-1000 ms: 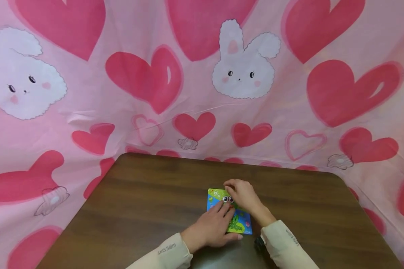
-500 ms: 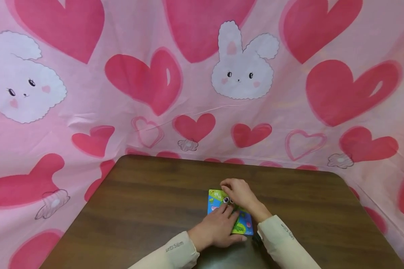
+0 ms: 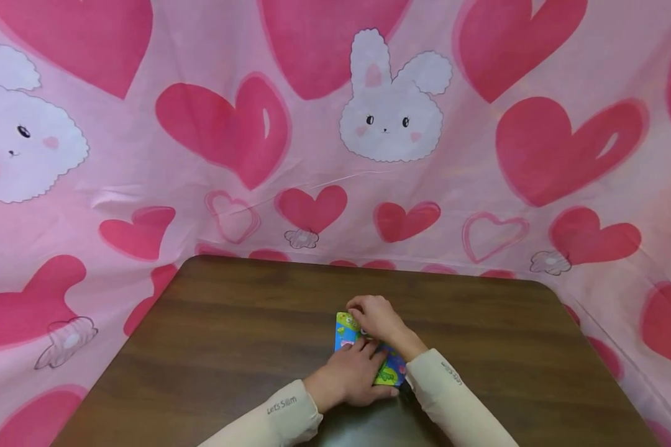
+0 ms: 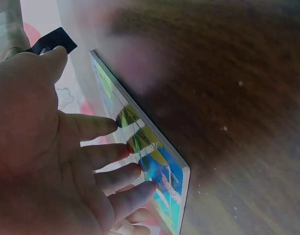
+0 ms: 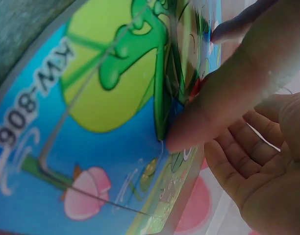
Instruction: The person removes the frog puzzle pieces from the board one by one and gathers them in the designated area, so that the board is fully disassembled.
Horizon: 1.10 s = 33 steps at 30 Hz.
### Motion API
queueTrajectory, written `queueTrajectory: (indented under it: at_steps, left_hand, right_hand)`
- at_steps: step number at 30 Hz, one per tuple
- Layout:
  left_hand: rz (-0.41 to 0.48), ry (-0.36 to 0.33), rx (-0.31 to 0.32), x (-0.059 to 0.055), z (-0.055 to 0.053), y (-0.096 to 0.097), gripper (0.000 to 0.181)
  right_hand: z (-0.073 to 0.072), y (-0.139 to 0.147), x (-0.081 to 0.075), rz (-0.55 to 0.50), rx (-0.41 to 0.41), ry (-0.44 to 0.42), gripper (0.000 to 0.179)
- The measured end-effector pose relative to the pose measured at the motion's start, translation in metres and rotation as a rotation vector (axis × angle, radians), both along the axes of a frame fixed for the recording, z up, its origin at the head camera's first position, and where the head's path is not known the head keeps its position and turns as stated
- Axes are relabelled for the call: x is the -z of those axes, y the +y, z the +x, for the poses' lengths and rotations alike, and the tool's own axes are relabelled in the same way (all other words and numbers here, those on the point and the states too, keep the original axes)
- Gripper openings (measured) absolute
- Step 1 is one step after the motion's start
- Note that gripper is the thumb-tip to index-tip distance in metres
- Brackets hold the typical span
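Note:
A flat, square picture puzzle board lies on the table, printed blue and yellow-green with a cartoon frog and cut lines. My left hand lies across its near-left part, fingers spread and fairly straight, fingertips on the picture in the left wrist view. My right hand is bent over the far edge, thumb and fingers close together near the far left corner. In the right wrist view its palm faces the camera beyond the board, and I cannot tell whether the fingertips pinch anything. "KW-806" shows on the board's corner.
The brown wood-grain table extends on all sides of the hands. Behind it hangs a pink cloth printed with hearts and rabbits. A black strap-like piece shows by the left wrist.
My right hand has slid left along the board's far edge, covering more of the frog's eyes. My left hand stays on the board. The head view has shifted slightly.

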<state>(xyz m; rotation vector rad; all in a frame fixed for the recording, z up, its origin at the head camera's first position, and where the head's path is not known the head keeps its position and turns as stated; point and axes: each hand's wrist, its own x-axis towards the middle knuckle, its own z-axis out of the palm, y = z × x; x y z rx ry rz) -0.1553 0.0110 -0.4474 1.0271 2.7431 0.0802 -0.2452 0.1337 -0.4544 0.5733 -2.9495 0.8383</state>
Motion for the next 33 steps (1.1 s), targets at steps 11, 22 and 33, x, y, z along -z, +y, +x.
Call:
queueTrajectory:
  at_steps: [11,22,33]
  left_hand:
    - [-0.008,-0.031,-0.004,0.003,-0.007,-0.002,0.077]
    - [-0.005,-0.019,-0.012,0.004,-0.010,-0.002,0.075]
    - [0.015,-0.044,-0.004,0.004,-0.012,-0.002,0.076]
  right_hand:
    - [-0.005,-0.004,0.000,0.051,-0.041,-0.019,0.017]
    - [-0.012,-0.007,-0.002,0.057,-0.024,-0.063,0.015]
    - [-0.015,-0.006,-0.004,0.043,-0.033,-0.118,0.018]
